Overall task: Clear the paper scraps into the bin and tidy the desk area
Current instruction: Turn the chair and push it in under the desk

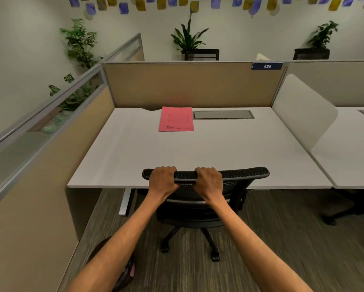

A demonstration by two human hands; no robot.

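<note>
while both arms reach forward, left hand [162, 180] and right hand [210, 182] clench the chair back [243, 173].

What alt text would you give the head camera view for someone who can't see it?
Both hands, left hand and right hand, grip the top of a black mesh chair at a white desk. A pink paper lies near the desk's back edge.

left hand [162, 180] and right hand [210, 181] clenched, arms outstretched.
</note>
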